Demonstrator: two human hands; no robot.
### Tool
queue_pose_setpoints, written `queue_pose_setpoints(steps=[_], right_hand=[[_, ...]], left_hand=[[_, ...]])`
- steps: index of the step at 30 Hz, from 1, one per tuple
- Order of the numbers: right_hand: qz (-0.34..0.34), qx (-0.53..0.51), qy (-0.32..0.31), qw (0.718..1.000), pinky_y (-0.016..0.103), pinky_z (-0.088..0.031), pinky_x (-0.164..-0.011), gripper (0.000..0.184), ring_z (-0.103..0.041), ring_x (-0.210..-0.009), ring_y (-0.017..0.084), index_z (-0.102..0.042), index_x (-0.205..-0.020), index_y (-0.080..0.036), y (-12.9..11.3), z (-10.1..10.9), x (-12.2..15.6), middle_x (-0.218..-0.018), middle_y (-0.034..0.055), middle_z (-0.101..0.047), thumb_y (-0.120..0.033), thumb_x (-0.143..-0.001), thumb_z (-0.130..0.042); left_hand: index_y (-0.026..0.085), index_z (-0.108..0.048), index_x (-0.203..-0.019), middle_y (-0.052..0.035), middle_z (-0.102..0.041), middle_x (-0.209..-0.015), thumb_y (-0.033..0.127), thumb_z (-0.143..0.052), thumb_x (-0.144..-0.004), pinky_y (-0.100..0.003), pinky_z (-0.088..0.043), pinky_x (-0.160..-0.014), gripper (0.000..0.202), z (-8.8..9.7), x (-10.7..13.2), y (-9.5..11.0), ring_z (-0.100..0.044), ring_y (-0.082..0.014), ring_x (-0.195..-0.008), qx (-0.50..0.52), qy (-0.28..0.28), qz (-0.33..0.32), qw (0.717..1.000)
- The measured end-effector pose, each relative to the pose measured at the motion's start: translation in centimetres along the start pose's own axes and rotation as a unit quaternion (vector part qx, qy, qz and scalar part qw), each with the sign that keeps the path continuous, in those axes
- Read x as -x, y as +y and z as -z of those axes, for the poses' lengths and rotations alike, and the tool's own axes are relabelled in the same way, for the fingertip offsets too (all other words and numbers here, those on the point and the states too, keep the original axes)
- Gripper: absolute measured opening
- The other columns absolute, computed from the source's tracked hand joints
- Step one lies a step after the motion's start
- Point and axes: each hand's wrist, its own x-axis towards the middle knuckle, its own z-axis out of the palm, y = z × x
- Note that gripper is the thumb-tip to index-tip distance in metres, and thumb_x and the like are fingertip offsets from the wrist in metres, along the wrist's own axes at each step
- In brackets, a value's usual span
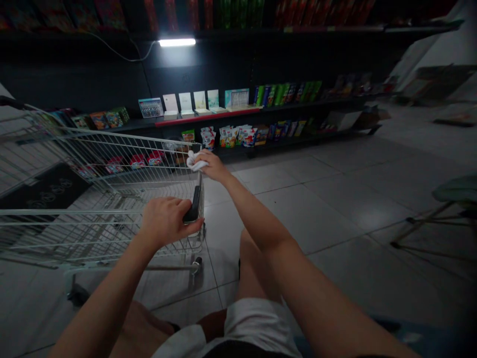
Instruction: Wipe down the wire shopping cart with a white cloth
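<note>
A wire shopping cart (112, 164) stands on the tiled floor at the left. My left hand (167, 219) is closed round a black corner piece (194, 205) on the cart's near corner. My right hand (211, 165) reaches further forward and grips a small white cloth (195, 162), pressed against the top rim of the cart at its far corner. My bare knees and white shorts show at the bottom of the view.
Dark store shelves (238, 107) run along the back, stocked with cards, boxes and snack packets (238, 135). A lit tube lamp (177, 42) hangs above. A folding stool or chair frame (439, 219) stands at the right. Grey floor tiles (335, 199) spread between.
</note>
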Motion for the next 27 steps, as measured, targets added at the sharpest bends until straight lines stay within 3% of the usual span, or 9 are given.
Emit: queue_pose_setpoints(steps=[3, 6, 10, 13, 18, 20, 22, 24, 27], right_hand=[[-0.011, 0.02, -0.038, 0.999, 0.038, -0.053, -0.095, 0.024, -0.061, -0.104, 0.017, -0.064, -0.106, -0.012, 1.2, 1.1, -2.7, -0.111, 0.0055, -0.064, -0.032, -0.094, -0.061], [0.001, 0.019, -0.058, 0.998, 0.04, -0.056, -0.09, 0.036, -0.064, -0.104, 0.018, -0.06, -0.12, -0.014, 1.1, 1.3, -3.0, -0.118, 0.008, -0.063, -0.04, -0.095, -0.06], [0.02, 0.016, -0.084, 0.996, 0.029, -0.049, -0.082, 0.006, -0.059, -0.087, 0.013, -0.067, -0.087, -0.014, 0.3, 0.8, -1.4, -0.091, 0.0023, -0.065, -0.019, -0.087, -0.065], [0.06, 0.007, -0.102, 0.993, 0.026, -0.043, -0.077, 0.012, -0.056, -0.082, 0.012, -0.066, -0.077, -0.015, -1.5, 0.2, 0.8, -0.083, 0.0005, -0.061, -0.006, -0.081, -0.06], [0.173, 0.018, -0.088, 0.981, 0.027, -0.043, -0.079, 0.024, -0.056, -0.088, 0.014, -0.066, -0.088, -0.019, -7.4, -1.2, 5.4, -0.093, 0.0028, -0.06, -0.002, -0.076, -0.053], [0.203, 0.016, -0.076, 0.976, 0.028, -0.046, -0.082, 0.029, -0.056, -0.091, 0.015, -0.065, -0.093, -0.02, -8.9, -1.6, 6.7, -0.096, 0.0034, -0.06, -0.002, -0.076, -0.052], [0.226, 0.007, -0.068, 0.972, 0.029, -0.048, -0.084, 0.03, -0.057, -0.096, 0.015, -0.065, -0.097, -0.022, -8.7, -1.8, 7.1, -0.1, 0.0036, -0.06, -0.004, -0.078, -0.051], [0.226, 0.006, -0.045, 0.973, 0.03, -0.05, -0.087, 0.027, -0.058, -0.1, 0.016, -0.066, -0.098, -0.024, -6.8, -1.5, 6.6, -0.104, 0.0038, -0.06, -0.007, -0.081, -0.052], [0.145, 0.029, 0.045, 0.988, 0.034, -0.05, -0.094, 0.022, -0.057, -0.107, 0.018, -0.068, -0.094, -0.023, -3.5, -1.3, 5.5, -0.111, 0.0046, -0.059, -0.012, -0.083, -0.053]], left_hand=[[0.018, -0.061, -0.067, -0.0052, -0.063, -0.056, 0.063, -0.047, -0.089, -0.031, -0.021, -0.052, 0.051, -0.1, 0.5, -0.3, -0.058, -0.0199, -0.054, -0.009, 0.066, -0.027, 0.997], [0.019, -0.056, -0.061, -0.0022, -0.058, -0.051, 0.059, -0.052, -0.089, -0.03, -0.021, -0.051, 0.049, -0.2, 1.1, -0.6, -0.054, -0.017, -0.048, -0.019, 0.131, -0.054, 0.99], [0.02, -0.049, -0.056, 0.0006, -0.053, -0.047, 0.051, -0.057, -0.089, -0.029, -0.024, -0.049, 0.046, 0.3, 2.7, -0.9, -0.049, -0.0138, -0.045, -0.02, 0.191, -0.085, 0.978], [0.02, -0.046, -0.056, 0.0022, -0.049, -0.047, 0.048, -0.059, -0.089, -0.029, -0.026, -0.049, 0.045, 1.0, 4.6, -1.3, -0.046, -0.012, -0.045, -0.002, 0.199, -0.102, 0.975], [0.021, -0.047, -0.057, 0.0028, -0.047, -0.047, 0.042, -0.061, -0.088, -0.029, -0.03, -0.049, 0.041, 1.8, 8.4, -2.2, -0.045, -0.0116, -0.045, 0.05, 0.183, -0.118, 0.975], [0.021, -0.048, -0.056, 0.0017, -0.049, -0.048, 0.043, -0.06, -0.088, -0.029, -0.033, -0.05, 0.04, 1.9, 9.9, -2.7, -0.046, -0.0123, -0.046, 0.081, 0.15, -0.104, 0.98], [0.022, -0.05, -0.056, -0.0007, -0.052, -0.05, 0.048, -0.056, -0.088, -0.031, -0.035, -0.052, 0.041, 2.1, 11.3, -3.4, -0.048, -0.0143, -0.049, 0.115, 0.089, -0.069, 0.987], [0.023, -0.053, -0.058, -0.0033, -0.055, -0.053, 0.055, -0.053, -0.086, -0.033, -0.038, -0.054, 0.042, 2.2, 12.2, -4.1, -0.051, -0.0167, -0.052, 0.138, 0.03, -0.034, 0.989], [0.022, -0.055, -0.06, -0.0045, -0.057, -0.055, 0.061, -0.048, -0.086, -0.033, -0.037, -0.055, 0.047, 2.8, 12.3, -4.9, -0.054, -0.0181, -0.055, 0.142, -0.029, -0.018, 0.989]])
